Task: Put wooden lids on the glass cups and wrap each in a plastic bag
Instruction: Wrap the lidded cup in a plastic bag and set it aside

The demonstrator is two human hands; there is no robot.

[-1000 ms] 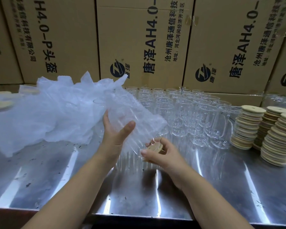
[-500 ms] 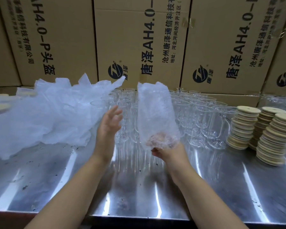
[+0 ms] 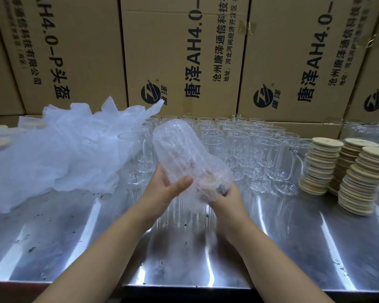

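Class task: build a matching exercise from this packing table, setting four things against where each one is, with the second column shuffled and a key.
Things
1. bagged glass cup
2. wooden lid stacks
3. plastic bag pile
4. bare glass cups

Places
a. far right
b. in rows, middle back
c. held up in front
d. far left

Pairs: 1-c, 2-a, 3-d, 4-b

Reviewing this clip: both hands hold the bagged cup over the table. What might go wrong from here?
The bagged cup is tilted above the steel table; slick plastic might slip from the left hand and right hand. It hangs close to the bare glass cups; a swing might knock them.
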